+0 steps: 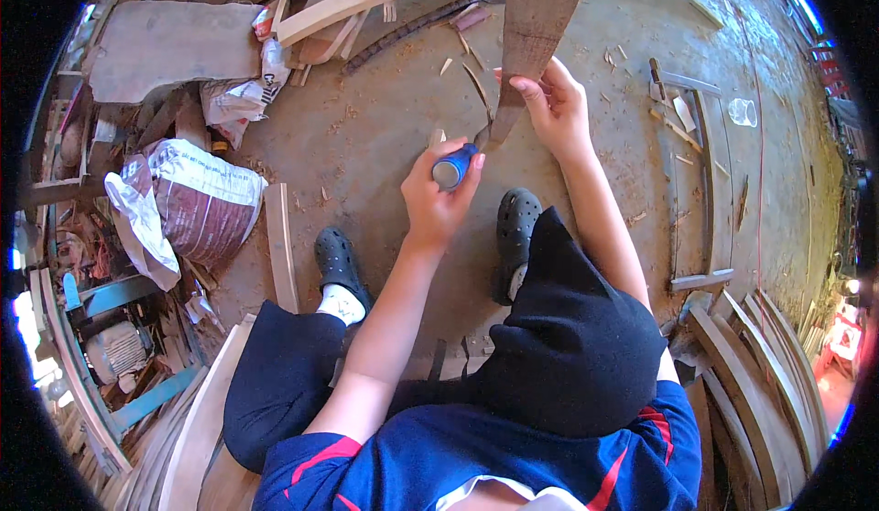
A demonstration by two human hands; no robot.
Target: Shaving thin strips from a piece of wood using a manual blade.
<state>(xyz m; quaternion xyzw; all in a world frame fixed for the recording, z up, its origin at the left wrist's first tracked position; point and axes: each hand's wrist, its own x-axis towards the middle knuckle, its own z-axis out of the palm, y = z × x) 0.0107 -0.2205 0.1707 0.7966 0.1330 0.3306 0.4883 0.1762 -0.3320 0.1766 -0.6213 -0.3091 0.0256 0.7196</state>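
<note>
My left hand [430, 195] is closed round a blue-handled tool [450, 170] with a round grey end cap facing up. A short stretch of dark metal runs from its handle toward the lower end of a dark brown wooden board [540, 30]. Tapering toward me, the board slants up and leaves the picture at the top. My right hand [560, 113] grips the board near its narrow end, thumb on the face and fingers round the edge. The tool's working tip is hard to make out against the board.
Wood chips lie scattered on the floor [385, 135]. A frame saw [705, 172] and a clear plastic cup [743, 113] are at the right. Sacks [201, 200], a motor [117, 351] and timber crowd the left. Curved wood pieces [746, 383] are stacked beside me at the lower right.
</note>
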